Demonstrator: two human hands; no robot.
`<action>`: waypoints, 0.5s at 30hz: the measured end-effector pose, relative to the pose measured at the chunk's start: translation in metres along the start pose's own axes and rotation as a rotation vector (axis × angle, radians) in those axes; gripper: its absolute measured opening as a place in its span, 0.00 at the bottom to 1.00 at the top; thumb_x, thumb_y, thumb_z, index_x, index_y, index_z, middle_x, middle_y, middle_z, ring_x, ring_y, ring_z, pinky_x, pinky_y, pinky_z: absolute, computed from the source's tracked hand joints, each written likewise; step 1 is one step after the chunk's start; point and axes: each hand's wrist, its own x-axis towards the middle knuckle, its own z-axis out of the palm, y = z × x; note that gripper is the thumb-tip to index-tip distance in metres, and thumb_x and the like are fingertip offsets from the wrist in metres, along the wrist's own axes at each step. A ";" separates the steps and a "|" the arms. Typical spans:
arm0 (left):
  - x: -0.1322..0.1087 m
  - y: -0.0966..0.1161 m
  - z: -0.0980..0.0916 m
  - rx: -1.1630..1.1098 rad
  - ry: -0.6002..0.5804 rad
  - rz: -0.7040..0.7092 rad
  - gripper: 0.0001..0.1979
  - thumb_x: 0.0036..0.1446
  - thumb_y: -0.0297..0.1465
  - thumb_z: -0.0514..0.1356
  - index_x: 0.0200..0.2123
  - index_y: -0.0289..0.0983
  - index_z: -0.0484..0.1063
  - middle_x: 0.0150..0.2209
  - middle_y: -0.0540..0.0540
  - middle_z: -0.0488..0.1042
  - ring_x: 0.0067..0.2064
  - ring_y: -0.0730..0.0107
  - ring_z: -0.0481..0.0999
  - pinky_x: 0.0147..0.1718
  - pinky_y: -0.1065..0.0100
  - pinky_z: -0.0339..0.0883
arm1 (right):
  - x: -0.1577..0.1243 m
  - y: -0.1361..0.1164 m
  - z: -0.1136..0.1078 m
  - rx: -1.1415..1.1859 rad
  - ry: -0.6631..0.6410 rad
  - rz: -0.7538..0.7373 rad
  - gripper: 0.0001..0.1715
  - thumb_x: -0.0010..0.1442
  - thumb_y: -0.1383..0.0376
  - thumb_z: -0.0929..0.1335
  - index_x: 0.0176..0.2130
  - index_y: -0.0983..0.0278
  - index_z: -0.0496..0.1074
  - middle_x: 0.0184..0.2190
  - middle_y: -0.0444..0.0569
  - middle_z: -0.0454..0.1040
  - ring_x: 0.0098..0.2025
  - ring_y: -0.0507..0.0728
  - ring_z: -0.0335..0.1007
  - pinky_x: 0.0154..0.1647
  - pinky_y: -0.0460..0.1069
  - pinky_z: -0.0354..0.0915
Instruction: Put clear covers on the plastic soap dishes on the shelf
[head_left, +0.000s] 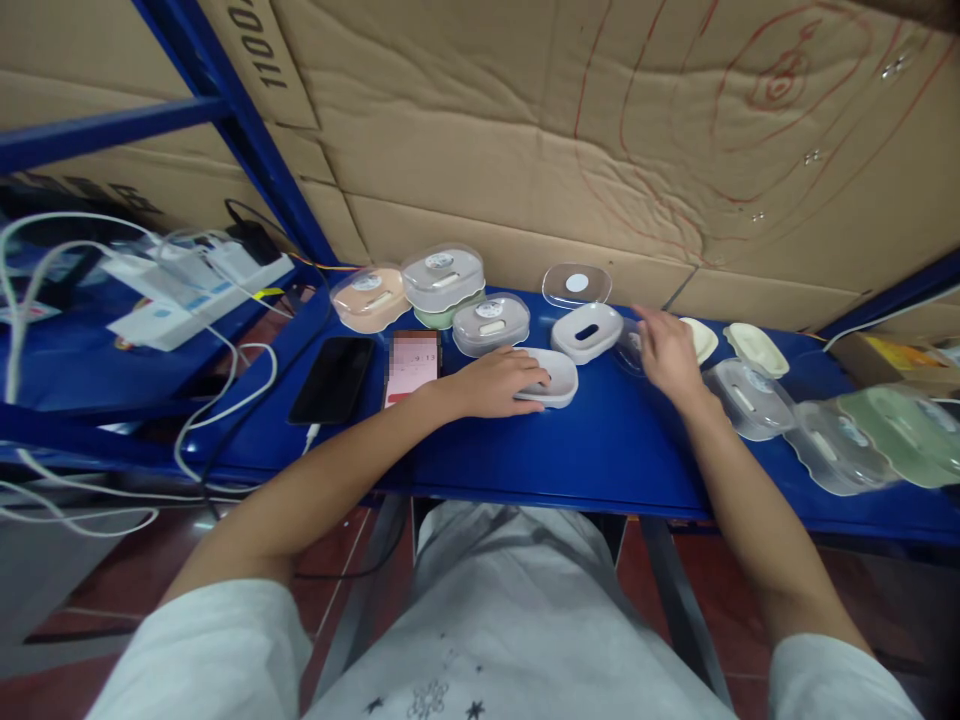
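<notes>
My left hand (pixel 501 383) rests on a whitish oval soap box base (pixel 564 378), its fingers closed over the left side and reaching into the hollow. Just behind that base stands a white soap box part with a dark slot (pixel 586 332). My right hand (pixel 666 352) hovers over a clear lid (pixel 631 346), with its fingers apart and slightly blurred. Part of this lid is hidden by the hand, and I cannot tell whether they touch. Another clear lid with a round white sticker (pixel 576 285) lies at the back. Cream oval pieces (pixel 756 350) sit right of my right hand.
Lidded soap boxes stand left (pixel 491 326) and right (pixel 844 447) on the blue table (pixel 600 460). A black phone (pixel 332 380) and a lit phone (pixel 412 365) lie left, beside white cables and a power strip (pixel 199 305). Cardboard (pixel 480 130) walls the back.
</notes>
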 end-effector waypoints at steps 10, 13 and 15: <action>-0.001 0.002 -0.009 -0.124 -0.021 -0.036 0.14 0.68 0.36 0.63 0.55 0.42 0.78 0.54 0.43 0.82 0.58 0.54 0.79 0.61 0.53 0.59 | -0.006 0.047 0.006 -0.289 -0.178 0.426 0.23 0.66 0.60 0.64 0.49 0.68 0.82 0.45 0.69 0.83 0.52 0.75 0.78 0.56 0.70 0.66; 0.001 0.005 -0.017 -0.256 0.094 -0.045 0.16 0.72 0.37 0.60 0.59 0.40 0.75 0.58 0.41 0.81 0.59 0.55 0.78 0.62 0.54 0.62 | -0.001 0.039 -0.009 -0.199 -0.091 0.367 0.25 0.70 0.60 0.62 0.54 0.69 0.80 0.49 0.69 0.82 0.54 0.74 0.78 0.58 0.69 0.66; 0.002 0.008 -0.023 -0.278 0.250 -0.062 0.18 0.74 0.40 0.58 0.61 0.39 0.73 0.59 0.39 0.79 0.60 0.54 0.77 0.61 0.54 0.64 | 0.000 0.029 -0.023 -0.056 -0.043 0.204 0.24 0.72 0.58 0.62 0.55 0.68 0.79 0.52 0.67 0.82 0.55 0.73 0.78 0.59 0.68 0.66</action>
